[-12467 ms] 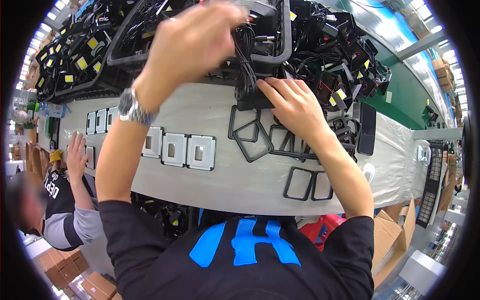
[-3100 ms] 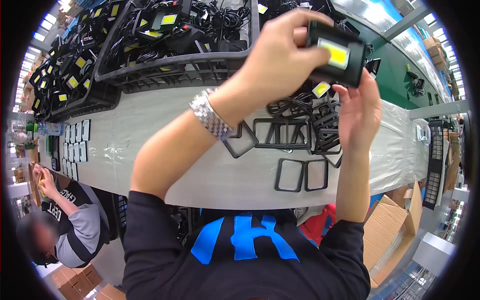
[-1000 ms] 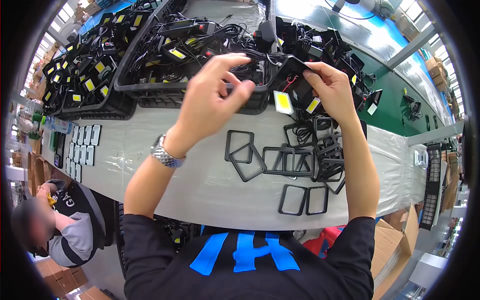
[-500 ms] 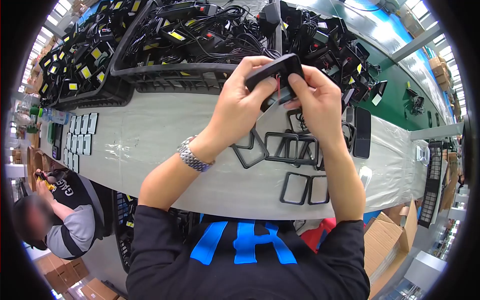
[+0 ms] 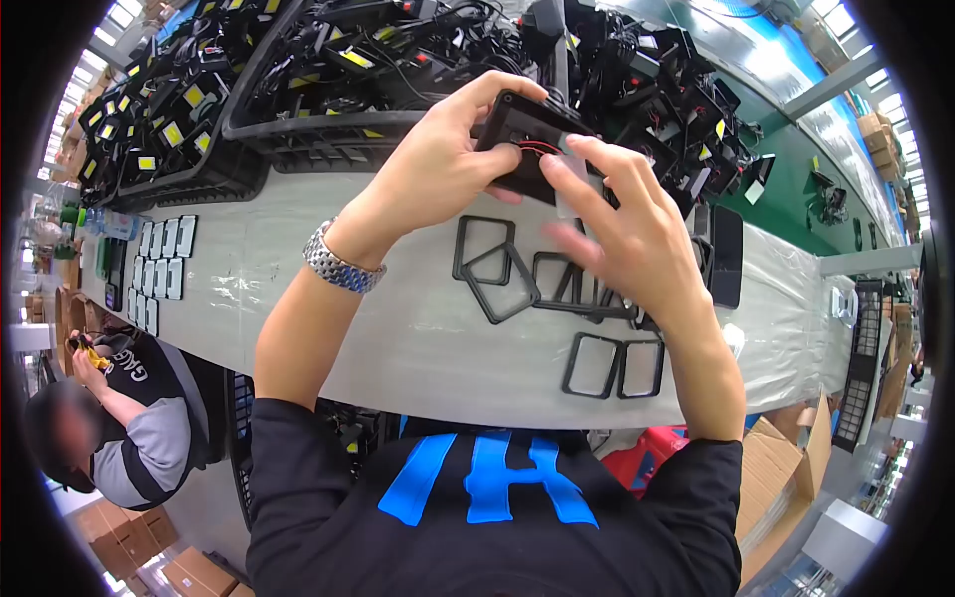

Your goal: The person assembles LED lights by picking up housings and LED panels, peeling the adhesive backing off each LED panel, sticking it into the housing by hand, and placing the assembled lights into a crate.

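Observation:
My left hand (image 5: 438,149) grips the left end of a black rectangular housing (image 5: 522,124), thumb on its open face. Two thin red wires (image 5: 540,147) show inside the housing. My right hand (image 5: 632,214) is at the housing's right side, its fingers on or by a pale flat plate (image 5: 574,184); the finger contact is partly blurred. Below the hands, several black rectangular frames (image 5: 497,286) lie overlapping on the table (image 5: 398,328). Nearer me, two separate black frames (image 5: 591,364) lie side by side.
Black crates (image 5: 328,129) of wired lamp units stand at the back. More units (image 5: 696,129) are heaped at the back right. Silvery plates (image 5: 159,264) lie in rows at the left, near a seated person (image 5: 139,428). An open cardboard box (image 5: 781,478) is at the right.
My hands came together on the housing after being apart a second ago. Since half a second ago, the housing has tilted to show its inside, and my right fingers have spread.

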### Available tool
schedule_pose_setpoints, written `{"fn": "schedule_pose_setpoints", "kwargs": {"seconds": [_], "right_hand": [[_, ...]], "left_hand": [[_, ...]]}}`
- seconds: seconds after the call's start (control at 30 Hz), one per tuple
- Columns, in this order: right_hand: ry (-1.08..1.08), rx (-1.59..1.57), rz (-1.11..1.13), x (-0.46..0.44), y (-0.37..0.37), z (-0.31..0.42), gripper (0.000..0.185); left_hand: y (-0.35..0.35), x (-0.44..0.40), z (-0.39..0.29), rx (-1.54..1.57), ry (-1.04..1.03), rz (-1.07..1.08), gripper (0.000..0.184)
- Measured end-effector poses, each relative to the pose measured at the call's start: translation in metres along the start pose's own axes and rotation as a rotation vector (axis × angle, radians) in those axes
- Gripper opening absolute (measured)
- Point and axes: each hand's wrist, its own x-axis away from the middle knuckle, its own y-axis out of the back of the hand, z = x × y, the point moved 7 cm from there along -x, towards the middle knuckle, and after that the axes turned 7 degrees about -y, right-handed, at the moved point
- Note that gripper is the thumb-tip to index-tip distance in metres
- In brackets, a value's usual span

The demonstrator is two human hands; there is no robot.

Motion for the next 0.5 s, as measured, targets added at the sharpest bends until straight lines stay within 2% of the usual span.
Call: {"fn": "schedule_pose_setpoints", "kwargs": {"seconds": [0.1,0.13,0.17,0.23,0.27,0.37,0.5], "right_hand": [[0.093,0.098,0.034,0.015,-0.006,-0.013,0.043],[0.064,0.003,-0.008,0.014,-0.002,-0.013,0.033],[-0.042,-0.091,-0.003,0.013,0.001,-0.016,0.032],[-0.255,-0.279,0.008,0.013,0.006,-0.020,0.029],[-0.370,-0.406,-0.023,0.012,0.004,-0.027,0.021],[-0.930,-1.044,0.042,0.023,-0.016,-0.045,0.017],[-0.898,-0.893,0.053,0.011,-0.015,-0.043,0.019]], "left_hand": [[-0.004,0.004,0.008,0.146,0.033,-0.052,0.038],[-0.005,0.007,0.010,0.195,0.069,-0.080,0.038],[-0.004,0.009,0.012,0.242,0.106,-0.109,0.038],[-0.006,0.012,0.014,0.219,0.021,-0.125,0.041],[-0.008,0.014,0.015,0.218,-0.013,-0.148,0.043],[-0.014,0.016,0.014,0.195,-0.073,-0.204,0.045],[-0.023,0.023,0.008,0.248,-0.166,-0.135,0.051]]}}
